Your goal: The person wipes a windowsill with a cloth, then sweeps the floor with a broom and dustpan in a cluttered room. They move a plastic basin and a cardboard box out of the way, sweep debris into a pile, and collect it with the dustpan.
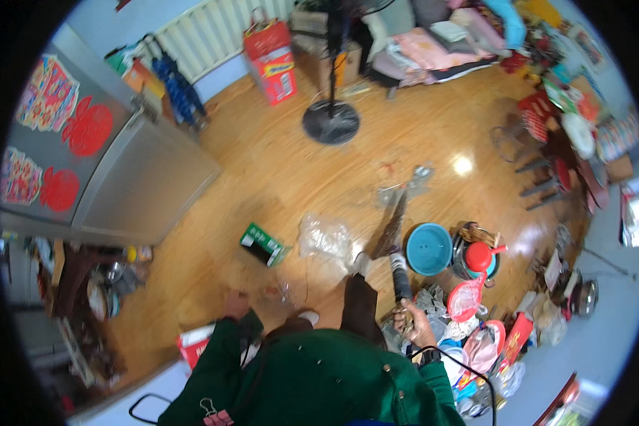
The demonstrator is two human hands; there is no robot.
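Note:
My right hand point(414, 322) grips the handle of a short broom point(391, 231). Its brown bristles reach forward along the wooden floor, their tip touching some crumpled clear plastic and litter point(416, 181). My left hand point(237, 304) hangs low at my left side with nothing visible in it; blur hides its fingers. Between the broom and a green box point(264, 244) lies a clear plastic bag point(325, 234). Just right of the bristles stands a blue plastic basin point(429, 248).
A pedestal fan's round black base point(332, 122) stands ahead. Right of the basin are a red ladle point(479, 256), a red strainer point(465, 299) and piled bags. A grey door point(144, 181) stands ajar at left. Stools point(551, 181) line the far right.

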